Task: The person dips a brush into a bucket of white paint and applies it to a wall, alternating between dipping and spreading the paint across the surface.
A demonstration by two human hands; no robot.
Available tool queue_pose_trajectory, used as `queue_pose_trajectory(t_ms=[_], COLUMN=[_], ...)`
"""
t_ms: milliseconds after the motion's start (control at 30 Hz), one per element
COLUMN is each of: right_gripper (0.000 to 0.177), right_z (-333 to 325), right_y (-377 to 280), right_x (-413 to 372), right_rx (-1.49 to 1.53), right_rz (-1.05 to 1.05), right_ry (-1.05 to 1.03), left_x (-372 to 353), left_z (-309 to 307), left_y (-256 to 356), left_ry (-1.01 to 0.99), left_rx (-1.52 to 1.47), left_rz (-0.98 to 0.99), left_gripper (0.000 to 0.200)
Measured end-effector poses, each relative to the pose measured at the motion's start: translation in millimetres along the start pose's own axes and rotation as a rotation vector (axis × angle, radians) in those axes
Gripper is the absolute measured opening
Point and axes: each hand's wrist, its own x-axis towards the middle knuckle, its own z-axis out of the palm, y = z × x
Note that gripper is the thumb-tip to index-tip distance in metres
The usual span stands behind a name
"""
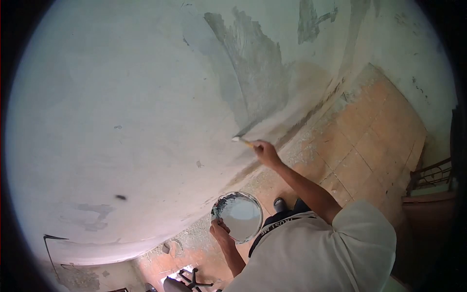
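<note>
My right hand [266,155] is closed around the yellowish handle of a paintbrush [248,144]. The brush's white tip is at the wall [146,97], just below a bare grey patch [258,68]. Lower down, my left hand [221,228] grips the rim of a round bucket [260,208] at its left side. Inside the bucket is pale, whitish paint [243,211], and dark smears mark its upper inner wall. The bucket is in front of my body, above the floor.
Orange floor tiles [350,141] run along the wall's foot, strewn with pale flakes and dust. My foot [279,204] is just right of the bucket. A chair with a star-shaped base [194,280] is at the bottom. Dark furniture [428,204] stands at the right edge.
</note>
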Motion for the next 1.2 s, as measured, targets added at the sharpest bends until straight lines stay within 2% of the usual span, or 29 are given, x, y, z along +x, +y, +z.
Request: queue_pose_trajectory(t_ms=[67, 100, 133, 200, 233, 267, 333, 400, 467, 533, 600, 633, 733, 800, 833, 900, 933, 1000, 1067, 1100, 1200], right_gripper=[0.021, 0.026, 0.026, 0.034, 0.040, 0.040, 0.039, 0.037, 0.035, 0.032, 0.030, 0.030, 0.030, 0.036, 0.036, 0.046, 0.046, 0.054, 0.055, 0.056, 0.042], right_z=[-18.9, -31.4, -31.7, -30.3, -29.7, -22.2, 3.0, 20.0, 23.4, 21.6, 9.3, 1.1, -17.8, -33.4, -40.4, -50.0, -51.6, -47.0, -31.0, -23.3, -19.8], right_y=[-20.6, -47.2, -46.6, -44.5, -55.1, -43.6, -3.0, 10.4, -5.2, -14.6, -11.1, -24.2, -127.9, -189.9, -214.1, -243.5, -241.7, -221.1, -161.8, -124.7, -26.5], right_x=[24.4, 22.6, 18.5, -1.9, -12.3, -11.0, -10.3, -17.2, -17.1, -13.7, -1.3, 10.6, 53.3, 60.2, 54.1, 37.6, 39.8, 40.8, 35.8, 32.6, -4.4], right_rx=[0.023, -0.103, -0.102, 0.067, 0.099, 0.096, -0.106, -0.204, -0.457, -0.514, -0.663, -0.681, -0.750, -0.651, -0.667, -0.479, -0.495, -0.472, -0.545, -0.594, -0.779], right_rz=[0.124, 0.082, 0.079, 0.056, 0.153, 0.152, -0.165, -0.158, 0.045, 0.023, -0.019, -0.017, -0.172, -0.353, -0.371, -0.424, -0.446, -0.474, -0.448, -0.408, -0.212], right_ry=[0.136, 0.159, 0.157, 0.352, 0.393, 0.383, 0.406, 0.318, 0.062, 0.033, -0.092, -0.096, -0.007, 0.109, 0.095, 0.242, 0.210, 0.319, 0.256, 0.237, -0.023], left_x=[1.6, 0.6, -0.6, -5.2, -8.3, -12.0, -17.2, -20.1, -17.7, -12.0, -3.5, -2.5, 1.0, 4.0, 10.1, 19.5, 17.8, 21.5, 20.5, 18.1, 7.7], left_z=[-4.7, -7.2, -9.7, -10.1, -7.6, -4.0, -0.6, 1.4, -0.3, -5.0, -6.4, -7.7, -5.9, -6.2, -7.7, -10.8, -9.9, -7.2, -9.7, -8.7, -5.9], left_y=[-1.7, -4.6, -6.7, -9.5, -10.8, -8.9, -6.6, -3.2, 1.3, 3.6, -0.3, -4.1, -5.1, -11.0, -20.2, -38.5, -39.4, -54.0, -59.1, -54.7, -40.1], left_ry=[0.004, 0.007, 0.011, 0.045, 0.076, 0.083, 0.060, 0.058, 0.040, 0.031, 0.015, 0.005, -0.007, 0.001, 0.008, 0.032, 0.018, 0.068, 0.052, 0.042, 0.051], left_rx=[-0.001, -0.010, -0.019, -0.034, -0.045, -0.052, -0.089, -0.086, -0.091, -0.058, -0.050, -0.040, -0.078, -0.090, -0.090, -0.082, -0.085, -0.103, -0.029, -0.036, -0.040], left_rz=[-0.003, 0.010, 0.021, 0.019, 0.020, 0.015, -0.013, -0.031, -0.027, -0.005, 0.004, 0.013, -0.015, -0.010, 0.001, 0.014, -0.007, 0.015, 0.082, 0.050, 0.071], left_gripper=[0.038, 0.038, 0.038, 0.038, 0.037, 0.037, 0.037, 0.037, 0.036, 0.038, 0.038, 0.038, 0.038, 0.038, 0.039, 0.039, 0.038, 0.040, 0.042, 0.042, 0.043])
